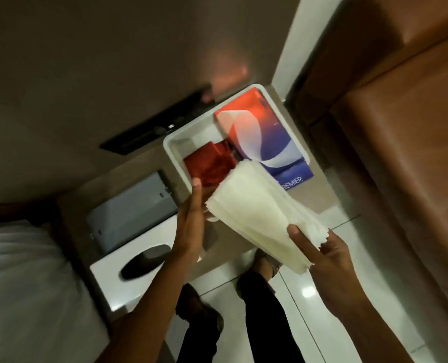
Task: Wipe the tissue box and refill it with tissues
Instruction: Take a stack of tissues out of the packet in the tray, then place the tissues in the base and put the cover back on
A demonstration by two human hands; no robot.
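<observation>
Right hand point(330, 258) gripping tissue stack point(259, 213) from below, left hand point(191, 218) flat-fingered, steadying its edge

This looks like a hotel bedroom: a bed point(21, 284) with white linen stands just beside a narrow counter point(144, 163) carrying a white tray point(175, 163), a dark remote point(157, 124) and a white tissue box point(128, 273), with glossy floor tiles point(309, 297) and brown padded upholstery point(400, 127) nearby.
</observation>
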